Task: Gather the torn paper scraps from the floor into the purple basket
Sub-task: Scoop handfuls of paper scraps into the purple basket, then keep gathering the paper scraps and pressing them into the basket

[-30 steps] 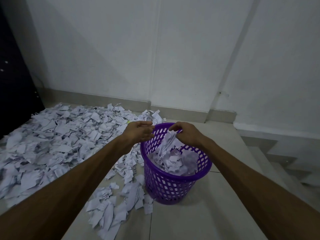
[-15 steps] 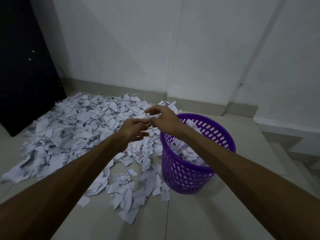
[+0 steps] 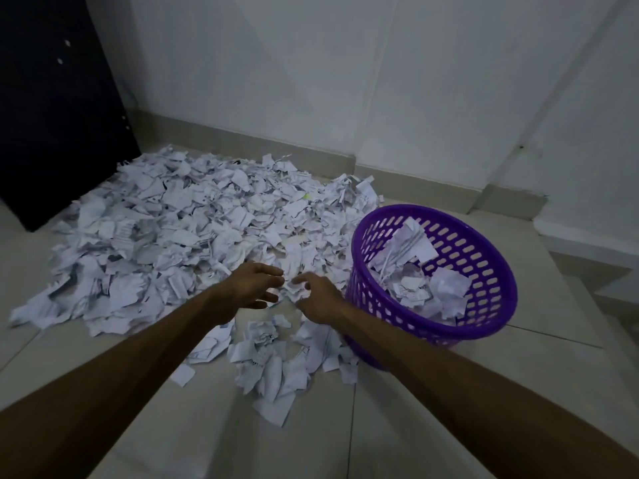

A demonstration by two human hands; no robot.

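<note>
Paper scraps (image 3: 193, 229) wait under my left hand (image 3: 254, 285) and right hand (image 3: 316, 300).
Both hands are loose and hold nothing; a big grab could spill bits beside the purple basket (image 3: 498, 326).

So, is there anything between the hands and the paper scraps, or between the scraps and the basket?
Nothing visible. The left hand and right hand reach right at the paper scraps, and the purple basket stands open-topped just beside them.
</note>
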